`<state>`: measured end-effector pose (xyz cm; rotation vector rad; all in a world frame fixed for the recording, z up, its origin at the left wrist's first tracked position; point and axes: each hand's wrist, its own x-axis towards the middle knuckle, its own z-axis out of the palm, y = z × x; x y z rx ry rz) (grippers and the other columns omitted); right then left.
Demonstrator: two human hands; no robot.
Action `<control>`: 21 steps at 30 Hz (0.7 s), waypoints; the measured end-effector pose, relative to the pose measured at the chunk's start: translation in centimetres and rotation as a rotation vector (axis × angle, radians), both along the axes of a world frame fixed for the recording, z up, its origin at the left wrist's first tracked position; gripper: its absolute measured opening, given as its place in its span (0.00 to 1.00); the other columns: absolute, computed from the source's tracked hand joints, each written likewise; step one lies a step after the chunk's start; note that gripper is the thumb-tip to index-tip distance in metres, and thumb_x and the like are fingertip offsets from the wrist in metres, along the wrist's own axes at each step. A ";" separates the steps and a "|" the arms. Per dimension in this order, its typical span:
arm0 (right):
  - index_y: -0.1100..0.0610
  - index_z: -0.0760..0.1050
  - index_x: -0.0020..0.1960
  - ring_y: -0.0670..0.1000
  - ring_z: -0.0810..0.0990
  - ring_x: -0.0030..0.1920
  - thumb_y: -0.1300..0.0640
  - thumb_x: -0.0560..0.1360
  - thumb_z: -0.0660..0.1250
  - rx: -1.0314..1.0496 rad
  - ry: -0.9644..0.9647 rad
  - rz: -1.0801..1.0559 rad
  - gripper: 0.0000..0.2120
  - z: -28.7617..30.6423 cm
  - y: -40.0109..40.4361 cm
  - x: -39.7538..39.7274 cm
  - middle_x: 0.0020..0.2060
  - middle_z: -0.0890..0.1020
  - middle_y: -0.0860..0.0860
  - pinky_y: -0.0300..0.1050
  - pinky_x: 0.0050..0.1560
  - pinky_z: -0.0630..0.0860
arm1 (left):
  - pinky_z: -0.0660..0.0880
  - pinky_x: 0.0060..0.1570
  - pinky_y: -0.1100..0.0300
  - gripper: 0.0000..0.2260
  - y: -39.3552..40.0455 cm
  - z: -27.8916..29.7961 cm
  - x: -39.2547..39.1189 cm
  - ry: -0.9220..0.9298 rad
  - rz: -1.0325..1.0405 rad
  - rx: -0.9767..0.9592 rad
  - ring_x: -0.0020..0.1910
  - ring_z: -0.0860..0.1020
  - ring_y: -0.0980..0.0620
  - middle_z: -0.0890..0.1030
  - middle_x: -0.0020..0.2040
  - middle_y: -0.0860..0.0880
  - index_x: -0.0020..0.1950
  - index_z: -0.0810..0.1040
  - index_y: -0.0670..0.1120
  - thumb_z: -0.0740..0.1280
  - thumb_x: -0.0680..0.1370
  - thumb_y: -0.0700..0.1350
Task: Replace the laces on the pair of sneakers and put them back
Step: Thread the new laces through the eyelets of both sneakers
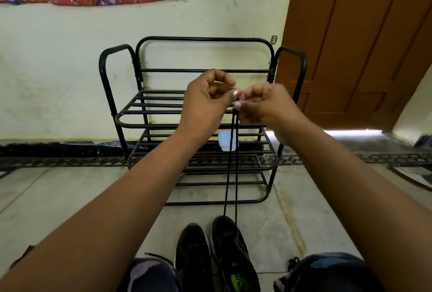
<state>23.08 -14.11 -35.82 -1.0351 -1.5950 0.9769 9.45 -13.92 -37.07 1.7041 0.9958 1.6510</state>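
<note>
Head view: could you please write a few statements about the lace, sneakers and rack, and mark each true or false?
1. Both hands, left and right, pinch the black lace ends together. True.
2. The lace hangs down to the right sneaker. True.
3. The sneakers sit on the shoe rack. False: both, including the left sneaker, are on the floor.
4. A white container sits on the rack. True.
5. The lace is white. False: black.

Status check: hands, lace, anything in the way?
Both hands, left and right, grip lace ends, raised. Strands run taut down to right sneaker. Nothing blocking.
</note>
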 end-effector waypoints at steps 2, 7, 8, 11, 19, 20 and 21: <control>0.64 0.75 0.41 0.49 0.77 0.33 0.68 0.73 0.68 -0.002 0.056 -0.008 0.03 -0.6 0.2 -0.1 0.33 0.79 0.53 0.39 0.34 0.78 | 0.80 0.48 0.56 0.08 0.2 -0.2 0.2 0.007 0.008 0.008 0.44 0.83 0.49 0.83 0.41 0.44 0.44 0.76 0.47 0.69 0.74 0.35; 0.61 0.75 0.39 0.47 0.75 0.32 0.66 0.73 0.69 -0.026 0.186 -0.098 0.05 -1.6 0.9 -0.2 0.32 0.77 0.52 0.39 0.35 0.76 | 0.79 0.50 0.61 0.06 0.6 -0.8 0.3 -0.022 -0.006 -0.124 0.48 0.82 0.54 0.84 0.47 0.49 0.52 0.79 0.45 0.67 0.77 0.36; 0.60 0.75 0.39 0.47 0.75 0.32 0.66 0.73 0.69 -0.031 0.201 -0.111 0.05 -1.7 1.1 -0.1 0.32 0.77 0.52 0.40 0.35 0.76 | 0.79 0.49 0.60 0.06 0.6 -1.0 0.3 -0.007 -0.002 -0.152 0.49 0.82 0.53 0.83 0.47 0.49 0.51 0.79 0.45 0.66 0.77 0.36; 0.59 0.76 0.41 0.46 0.76 0.33 0.65 0.73 0.69 -0.039 0.205 -0.134 0.04 -1.9 1.3 0.1 0.34 0.78 0.51 0.40 0.36 0.76 | 0.80 0.46 0.59 0.06 0.6 -1.4 0.2 0.019 -0.043 -0.231 0.46 0.82 0.53 0.83 0.46 0.48 0.50 0.80 0.46 0.67 0.77 0.36; 0.60 0.78 0.43 0.42 0.76 0.33 0.62 0.73 0.70 -0.050 0.256 -0.185 0.02 -1.7 1.1 -0.1 0.34 0.79 0.48 0.37 0.34 0.73 | 0.81 0.45 0.55 0.07 0.8 -2.1 1.0 0.108 -0.032 -0.306 0.42 0.83 0.48 0.83 0.40 0.42 0.50 0.79 0.40 0.72 0.74 0.38; 0.60 0.78 0.43 0.41 0.76 0.32 0.62 0.73 0.70 -0.050 0.268 -0.187 0.02 -1.6 1.0 -0.2 0.34 0.79 0.48 0.37 0.33 0.74 | 0.81 0.44 0.55 0.06 0.9 -2.1 1.2 0.098 -0.025 -0.307 0.42 0.83 0.47 0.83 0.40 0.41 0.49 0.79 0.40 0.72 0.74 0.38; 0.61 0.79 0.44 0.40 0.76 0.31 0.61 0.74 0.70 -0.050 0.275 -0.187 0.03 -1.6 1.0 -0.2 0.34 0.80 0.48 0.36 0.32 0.74 | 0.81 0.44 0.55 0.06 1.0 -2.2 1.2 0.090 -0.022 -0.309 0.42 0.83 0.46 0.83 0.40 0.40 0.48 0.79 0.40 0.72 0.74 0.38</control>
